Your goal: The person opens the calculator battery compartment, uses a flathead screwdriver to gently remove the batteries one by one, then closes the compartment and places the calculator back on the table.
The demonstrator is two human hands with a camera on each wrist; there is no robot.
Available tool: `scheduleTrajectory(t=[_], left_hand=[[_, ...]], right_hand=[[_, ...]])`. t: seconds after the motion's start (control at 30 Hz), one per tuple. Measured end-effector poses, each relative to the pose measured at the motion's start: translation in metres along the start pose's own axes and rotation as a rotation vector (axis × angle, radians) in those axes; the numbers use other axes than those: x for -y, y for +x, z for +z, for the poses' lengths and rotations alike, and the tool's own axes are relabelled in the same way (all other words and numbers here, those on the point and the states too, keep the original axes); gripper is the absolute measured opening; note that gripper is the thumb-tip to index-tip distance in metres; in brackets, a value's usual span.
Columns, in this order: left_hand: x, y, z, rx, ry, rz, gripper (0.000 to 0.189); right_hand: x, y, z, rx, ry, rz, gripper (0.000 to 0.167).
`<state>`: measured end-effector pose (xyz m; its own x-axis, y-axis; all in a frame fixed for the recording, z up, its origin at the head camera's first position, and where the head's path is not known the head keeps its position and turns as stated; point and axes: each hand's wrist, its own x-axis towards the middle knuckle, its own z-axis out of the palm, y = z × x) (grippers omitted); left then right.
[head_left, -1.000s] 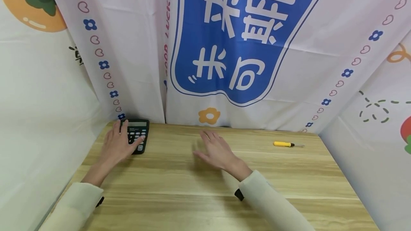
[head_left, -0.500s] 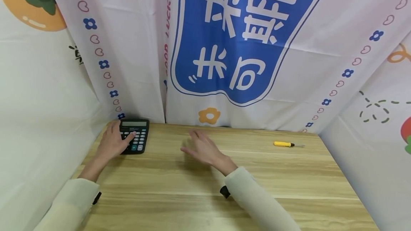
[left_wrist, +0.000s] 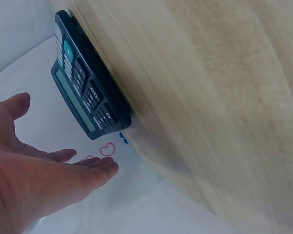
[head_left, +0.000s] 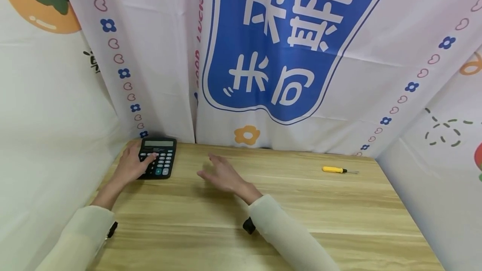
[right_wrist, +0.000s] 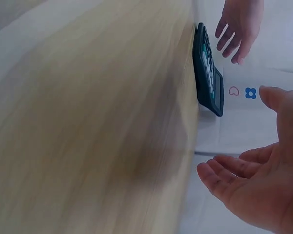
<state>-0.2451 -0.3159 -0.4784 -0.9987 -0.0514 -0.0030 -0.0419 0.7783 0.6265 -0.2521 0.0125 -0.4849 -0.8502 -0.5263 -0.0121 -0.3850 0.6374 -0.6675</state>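
A black calculator (head_left: 158, 159) with a grey display lies at the far left corner of the wooden table. My left hand (head_left: 129, 164) hovers over its left side, thumb apart from the fingers; the left wrist view shows a gap between that hand (left_wrist: 49, 170) and the calculator (left_wrist: 88, 80). My right hand (head_left: 223, 175) is held above the table to the right of the calculator, thumb and fingers spread and holding nothing. In the right wrist view the right hand (right_wrist: 263, 180) appears close by, with the calculator (right_wrist: 207, 73) and the left hand (right_wrist: 240, 29) beyond it.
A screwdriver (head_left: 334, 170) with a yellow handle lies at the back right of the wooden table (head_left: 301, 208). White printed cloth (head_left: 165, 74) hangs behind the table's back edge and along both sides.
My right hand has moved left across the table toward the calculator. My left hand has shifted slightly left, uncovering more of the keys. The calculator and screwdriver stay in place.
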Motion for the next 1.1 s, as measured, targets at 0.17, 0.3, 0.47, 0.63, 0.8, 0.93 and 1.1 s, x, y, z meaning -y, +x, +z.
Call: scheduleTrajectory(t=[0.17,0.3,0.47,0.63,0.8,0.93,1.1], left_hand=[[0.005,0.004,-0.003,0.053,-0.042,-0.045,0.091],[0.007,0.005,-0.005,0.094,-0.083,-0.08,0.092],[0.009,0.003,-0.007,0.139,-0.12,-0.147,0.093],[0.012,0.006,-0.006,0.166,-0.156,-0.2,0.095],[0.012,0.008,-0.007,0.173,-0.171,-0.215,0.094],[0.013,0.01,-0.007,0.174,-0.163,-0.235,0.094],[0.014,0.013,-0.004,0.157,-0.157,-0.242,0.092]], right_hand=[[0.006,0.008,0.009,0.007,0.098,0.024,0.084],[0.008,0.016,0.017,0.001,0.179,0.058,0.082],[0.01,0.024,0.031,0.011,0.251,0.091,0.08],[0.015,0.031,0.041,0.001,0.331,0.136,0.077],[0.02,0.041,0.052,-0.048,0.434,0.176,0.073],[0.023,0.045,0.06,-0.088,0.523,0.185,0.069],[0.03,0.051,0.068,-0.12,0.631,0.22,0.063]])
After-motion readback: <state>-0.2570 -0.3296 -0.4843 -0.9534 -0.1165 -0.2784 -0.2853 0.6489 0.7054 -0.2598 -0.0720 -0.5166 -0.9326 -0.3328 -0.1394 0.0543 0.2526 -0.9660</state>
